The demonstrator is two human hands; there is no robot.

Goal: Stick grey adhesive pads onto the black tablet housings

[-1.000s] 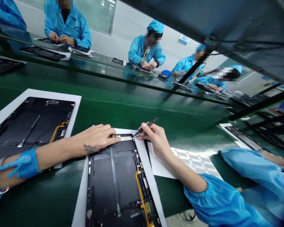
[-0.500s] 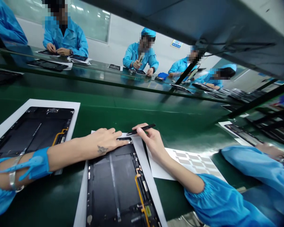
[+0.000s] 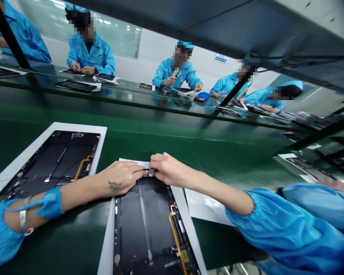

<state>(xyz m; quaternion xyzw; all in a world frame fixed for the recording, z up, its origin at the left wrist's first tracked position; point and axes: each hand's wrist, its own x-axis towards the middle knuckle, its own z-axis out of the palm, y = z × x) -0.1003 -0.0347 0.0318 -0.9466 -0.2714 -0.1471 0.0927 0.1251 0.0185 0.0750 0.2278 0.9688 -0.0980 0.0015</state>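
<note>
Head view: looking down at a green conveyor belt (image 3: 189, 145), with both bare forearms reaching in from the sides.

Far left: a black tablet back housing (image 3: 60, 160) with an orange flex cable lies on a white paper sheet (image 3: 103, 128) at about 10 o'clock from the hands, and neither hand touches it.

Left hand (image 3: 120, 177): rests across the top edge of the central panel, fingers together and laid flat rather than clamped; a blue wrist strap (image 3: 50, 204) and a metal bangle (image 3: 23, 219) circle the wrist.

Central panel: a second black tablet back housing (image 3: 147, 225) on its own white sheet, directly at 6 o'clock below the hands.

Right hand (image 3: 172, 170): fingers curled together, clamped on black tweezers (image 3: 150, 172), whose tips sit at the panel's top edge, partly hidden.

Far right: a white liner sheet (image 3: 206, 206) at about 4 o'clock.

Step in hand: seemingly fine work at that top edge, the left hand steadying.

Next move calls for: a steady tweezer grip and a firmly held panel.
</note>
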